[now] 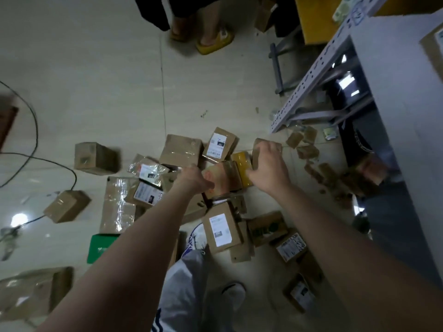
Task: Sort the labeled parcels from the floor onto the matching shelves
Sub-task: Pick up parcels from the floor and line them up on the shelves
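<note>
- Holding a taped brown parcel (221, 177) by its near side in the left grip (195, 180), fingers curled against it.
- Hooking the right grip (268, 167) over a small brown parcel (260, 146) — thumb down beside a yellow-taped parcel (242, 164).
- Between those two parcels, just beside each: the yellow one, all low in a heap on the floor (96, 80).
- Just beyond, a white-labeled parcel (219, 143) face up; nearer the knee, another labeled parcel (221, 230) and a green box (100, 245).
- To the right, a grey metal shelf (309, 80), cardboard scraps (306, 152) at its foot.
- Farther off, yellow sandals (213, 41) on another person's feet — and a black cable (37, 130) at left.
</note>
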A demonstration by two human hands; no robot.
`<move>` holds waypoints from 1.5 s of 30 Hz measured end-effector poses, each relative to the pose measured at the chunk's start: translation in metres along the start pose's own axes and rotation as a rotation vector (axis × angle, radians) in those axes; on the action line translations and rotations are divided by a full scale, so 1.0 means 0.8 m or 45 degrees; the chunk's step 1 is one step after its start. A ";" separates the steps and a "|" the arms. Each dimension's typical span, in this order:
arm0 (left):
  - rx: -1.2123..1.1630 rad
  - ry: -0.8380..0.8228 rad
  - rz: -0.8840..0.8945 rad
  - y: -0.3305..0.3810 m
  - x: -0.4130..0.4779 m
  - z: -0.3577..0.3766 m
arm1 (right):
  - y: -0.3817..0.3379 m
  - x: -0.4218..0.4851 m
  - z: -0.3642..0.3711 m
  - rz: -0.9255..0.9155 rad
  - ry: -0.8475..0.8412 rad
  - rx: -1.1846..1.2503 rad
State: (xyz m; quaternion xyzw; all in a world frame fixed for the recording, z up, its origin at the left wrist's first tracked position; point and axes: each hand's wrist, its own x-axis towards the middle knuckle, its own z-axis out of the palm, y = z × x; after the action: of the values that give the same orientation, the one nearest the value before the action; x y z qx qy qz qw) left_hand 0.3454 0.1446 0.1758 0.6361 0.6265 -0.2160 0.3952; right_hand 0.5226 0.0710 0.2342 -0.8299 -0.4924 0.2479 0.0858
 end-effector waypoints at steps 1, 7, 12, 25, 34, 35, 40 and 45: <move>-0.002 -0.016 -0.018 -0.007 0.008 0.009 | -0.001 0.004 0.016 -0.005 -0.035 0.017; 0.291 0.069 0.160 -0.011 0.071 0.058 | 0.019 0.051 0.099 0.073 -0.137 0.134; 0.549 0.218 0.356 0.003 0.138 0.116 | 0.069 0.083 0.162 0.266 -0.089 0.290; 0.916 0.136 0.411 0.036 0.282 0.234 | 0.198 0.120 0.283 0.349 -0.049 0.303; 0.817 0.289 0.567 0.034 0.277 0.236 | 0.230 0.102 0.271 0.467 -0.045 0.332; 0.757 0.293 0.591 0.037 0.266 0.232 | 0.228 0.099 0.259 0.476 -0.042 0.337; 0.265 0.325 0.675 0.068 0.175 0.181 | 0.194 0.069 0.178 0.664 0.056 0.558; -0.328 0.408 0.737 0.100 0.038 0.105 | 0.138 0.004 0.063 0.944 0.118 1.165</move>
State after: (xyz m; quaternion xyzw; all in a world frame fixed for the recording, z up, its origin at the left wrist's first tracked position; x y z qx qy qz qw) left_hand 0.4453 0.1066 0.1214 0.7581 0.4963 0.0883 0.4137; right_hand 0.5843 0.0135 0.1468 -0.8352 -0.0084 0.4121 0.3640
